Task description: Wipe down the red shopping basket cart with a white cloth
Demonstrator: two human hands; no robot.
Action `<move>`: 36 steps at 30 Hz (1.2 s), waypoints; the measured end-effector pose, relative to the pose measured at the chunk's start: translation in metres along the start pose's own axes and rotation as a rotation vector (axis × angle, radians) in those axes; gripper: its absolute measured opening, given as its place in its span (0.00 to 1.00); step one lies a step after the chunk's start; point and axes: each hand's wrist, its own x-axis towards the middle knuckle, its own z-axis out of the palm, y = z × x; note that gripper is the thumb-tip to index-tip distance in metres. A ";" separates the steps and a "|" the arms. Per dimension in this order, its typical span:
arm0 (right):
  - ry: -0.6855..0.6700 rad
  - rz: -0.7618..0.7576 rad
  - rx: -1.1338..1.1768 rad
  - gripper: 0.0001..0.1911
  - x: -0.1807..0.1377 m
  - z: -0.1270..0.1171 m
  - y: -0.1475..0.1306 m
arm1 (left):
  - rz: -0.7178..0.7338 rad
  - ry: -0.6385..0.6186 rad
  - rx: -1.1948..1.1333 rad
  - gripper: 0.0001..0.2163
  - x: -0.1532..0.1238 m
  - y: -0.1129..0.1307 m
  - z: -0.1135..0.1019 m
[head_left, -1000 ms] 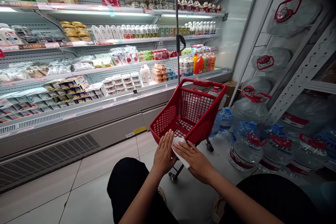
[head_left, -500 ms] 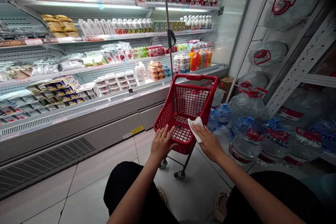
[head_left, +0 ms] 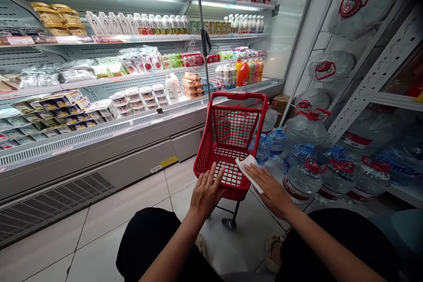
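Currently: cloth in right grip, red cart ahead

Right grip (head_left: 269,187) holds white cloth (head_left: 246,163) under straight fingers at red cart's (head_left: 236,125) near right corner. Left grip (head_left: 206,191) released, fingers spread at near rim; contact can't be told. Cart stands just beyond both grips on pale tiled floor (head_left: 99,246). Left of grips: stocked chiller (head_left: 139,158). Right: water jugs (head_left: 304,180), white rack (head_left: 363,88).

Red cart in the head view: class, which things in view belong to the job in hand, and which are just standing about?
In the job:
- red cart
- white cloth
- right hand, on the cloth
- left hand, at the cart's near edge

Standing about:
- refrigerated case
- orange bottle
- water bottles
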 end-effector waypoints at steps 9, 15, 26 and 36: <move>0.035 0.080 0.099 0.32 0.047 0.017 0.037 | 0.028 0.003 0.027 0.37 0.000 -0.008 -0.004; 0.066 0.072 0.076 0.32 0.077 0.038 0.053 | 0.021 -0.029 0.030 0.38 0.013 -0.019 0.000; 0.085 0.163 0.085 0.30 0.089 0.035 0.080 | 0.114 -0.085 0.002 0.38 0.043 -0.043 0.002; 0.165 0.119 -0.113 0.42 0.060 0.065 -0.022 | 0.060 -0.062 0.014 0.44 0.057 -0.033 0.020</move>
